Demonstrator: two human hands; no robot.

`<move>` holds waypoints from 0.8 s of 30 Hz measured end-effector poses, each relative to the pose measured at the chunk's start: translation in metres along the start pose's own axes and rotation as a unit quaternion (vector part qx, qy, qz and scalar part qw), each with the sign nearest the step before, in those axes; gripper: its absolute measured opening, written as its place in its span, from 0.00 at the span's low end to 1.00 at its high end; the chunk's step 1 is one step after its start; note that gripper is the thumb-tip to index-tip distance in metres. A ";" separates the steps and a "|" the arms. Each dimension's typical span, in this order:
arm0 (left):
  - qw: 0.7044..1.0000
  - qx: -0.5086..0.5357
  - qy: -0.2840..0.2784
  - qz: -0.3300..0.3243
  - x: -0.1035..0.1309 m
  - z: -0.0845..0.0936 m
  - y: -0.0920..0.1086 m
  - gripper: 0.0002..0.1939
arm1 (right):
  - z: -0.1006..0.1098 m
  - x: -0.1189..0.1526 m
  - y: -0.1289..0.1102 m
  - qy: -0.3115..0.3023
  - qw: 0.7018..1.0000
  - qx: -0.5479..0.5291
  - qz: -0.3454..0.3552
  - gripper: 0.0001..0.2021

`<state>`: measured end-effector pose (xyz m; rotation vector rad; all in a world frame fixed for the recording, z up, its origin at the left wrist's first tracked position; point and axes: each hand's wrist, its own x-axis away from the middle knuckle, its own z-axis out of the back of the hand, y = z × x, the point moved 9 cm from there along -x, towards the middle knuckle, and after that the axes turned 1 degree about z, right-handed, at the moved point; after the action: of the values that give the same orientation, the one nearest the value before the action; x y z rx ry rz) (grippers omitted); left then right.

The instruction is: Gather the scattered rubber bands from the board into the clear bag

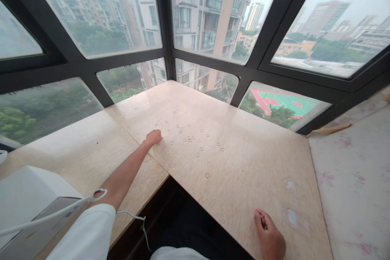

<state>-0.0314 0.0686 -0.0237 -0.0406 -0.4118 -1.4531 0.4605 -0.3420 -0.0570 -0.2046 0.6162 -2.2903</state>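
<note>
1. The small rings (185, 136) are thin loops, pale like the stone; they look like rubber bands, but they are too small to be sure. They lie flat and scattered over the middle of the counter, some close together in a little group, others apart, and one ring (207, 175) lies alone nearer to the person.
2. The left hand (153, 137) is stretched far forward, with the arm straight. It rests on the counter at the left edge of the scattered rings. The fingers are curled under into a loose fist, knuckles up. Whether it holds a ring inside, I cannot tell.
3. The right hand (269, 235) lies on the near edge of the counter, well apart from the rings. Its fingers are bent inward and half closed; they seem to pinch something small, but it is not clear what.
4. The counter (243, 162) is a beige, marble-like slab, smooth and slightly shiny, with an angular shape that follows the window corner.
5. A white box (27, 203) with a white cable (61, 211) stands at the left.
6. The window frame (166, 28) is dark metal, with large glass panes.
7. At the right there is a pale surface with faint pink flowers (353, 178).
</note>
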 end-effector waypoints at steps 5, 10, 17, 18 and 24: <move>0.995 0.094 -0.046 -0.001 0.002 -0.004 -0.001 0.03 | -0.001 0.000 0.000 -0.006 1.000 0.005 -0.003 0.25; 0.950 0.285 -0.122 -0.039 0.020 -0.015 0.022 0.08 | -0.002 0.001 -0.002 -0.005 1.000 0.010 0.009 0.24; 0.824 0.509 -0.200 -0.146 0.064 -0.018 0.110 0.13 | 0.000 0.001 -0.005 0.021 0.999 0.010 0.034 0.25; 0.808 0.527 -0.210 -0.157 0.071 -0.020 0.125 0.13 | 0.000 0.001 -0.006 0.021 0.999 0.006 0.036 0.25; 0.726 0.580 -0.306 -0.207 0.134 -0.059 0.225 0.13 | 0.004 0.002 -0.011 0.024 0.998 -0.044 0.048 0.25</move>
<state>0.2087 -0.0460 0.0100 0.6386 -1.9321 -1.3391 0.4535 -0.3382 -0.0480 -0.1586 0.7378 -2.1827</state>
